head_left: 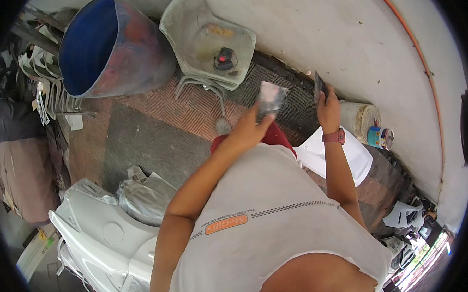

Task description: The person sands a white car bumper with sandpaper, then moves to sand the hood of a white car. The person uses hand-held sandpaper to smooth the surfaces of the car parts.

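My left hand [251, 128] is closed round the lower edge of a small flat plate [272, 96], smeared pale pink and grey, in front of my waist. To its right, my right hand [329, 113] pinches a thin dark flat blade [319, 85], seen nearly edge-on, so its exact kind is unclear. The two pieces are apart. A red watch sits on my right wrist. Below the right hand, partly behind my forearm, a glossy white curved panel [357, 159] rests low down. Beside it stand a pale cylindrical container [367, 115] and a small blue paint can [375, 137].
A worn grey plastic chair [198, 48] ahead carries a black-and-red device [223, 59]. Left of it lies a large blue drum [146, 56]. White vehicle bodywork [102, 230] and a plastic-wrapped bundle [147, 196] are at the lower left. An orange hose [423, 64] runs along the right wall.
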`<action>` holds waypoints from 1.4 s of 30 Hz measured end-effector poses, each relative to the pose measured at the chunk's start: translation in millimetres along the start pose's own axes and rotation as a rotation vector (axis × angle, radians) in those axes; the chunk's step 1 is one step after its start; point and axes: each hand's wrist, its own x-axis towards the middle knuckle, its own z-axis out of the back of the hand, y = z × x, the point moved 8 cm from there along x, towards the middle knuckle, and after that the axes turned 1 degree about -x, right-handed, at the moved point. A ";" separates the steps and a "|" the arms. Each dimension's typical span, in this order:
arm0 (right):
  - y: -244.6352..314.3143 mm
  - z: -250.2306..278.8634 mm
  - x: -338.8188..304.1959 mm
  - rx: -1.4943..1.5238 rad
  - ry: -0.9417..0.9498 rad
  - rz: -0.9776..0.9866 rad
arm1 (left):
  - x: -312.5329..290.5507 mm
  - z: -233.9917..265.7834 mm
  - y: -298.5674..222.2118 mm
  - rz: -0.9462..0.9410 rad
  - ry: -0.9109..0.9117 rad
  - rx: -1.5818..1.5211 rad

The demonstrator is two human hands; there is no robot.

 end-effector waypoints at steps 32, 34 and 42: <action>235.1 -133.4 87.2 1.206 1.118 0.136 | -53.2 31.9 -9.3 -0.018 -1.170 -0.887; 242.2 -135.3 74.8 1.203 1.029 0.122 | -71.9 24.5 -9.5 0.075 -1.133 -0.853; 303.5 -103.0 -112.5 0.777 1.348 0.819 | -196.9 11.0 12.1 -0.011 -1.287 -0.760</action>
